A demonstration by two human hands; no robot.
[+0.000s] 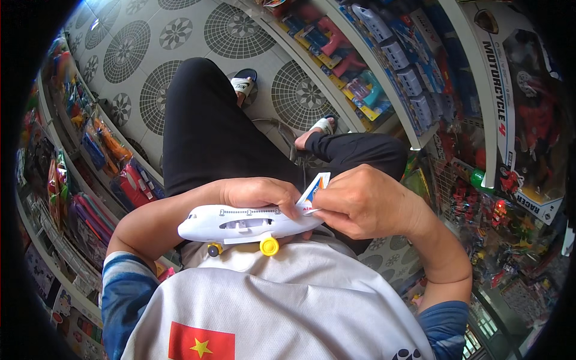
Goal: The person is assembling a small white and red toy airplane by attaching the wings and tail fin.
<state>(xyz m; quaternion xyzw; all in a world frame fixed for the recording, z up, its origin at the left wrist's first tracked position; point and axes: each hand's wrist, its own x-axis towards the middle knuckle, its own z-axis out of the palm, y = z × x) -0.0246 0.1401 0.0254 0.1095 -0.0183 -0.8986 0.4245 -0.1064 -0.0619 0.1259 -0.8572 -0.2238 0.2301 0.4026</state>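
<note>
A white toy airplane [240, 223] lies across my lap, nose to the left and tail to the right. Yellow wheels [269, 246] stick out along its near side, and an oval opening shows in the body. My left hand [264, 197] is wrapped over the rear of the body, its thumb pressing near the tail. At the tail fin [315, 190], blue and orange on white, the fingers of my right hand [363, 201] are pinched together, touching its base. The right fingertips partly hide the fin and the tail end.
Shelves of packaged toys [120, 162] curve along the left. To the right stand white shelves [384, 78] with boxed toys, among them a large motorcycle box [522, 120]. Patterned floor tiles [162, 60] lie beyond my bent legs [225, 132].
</note>
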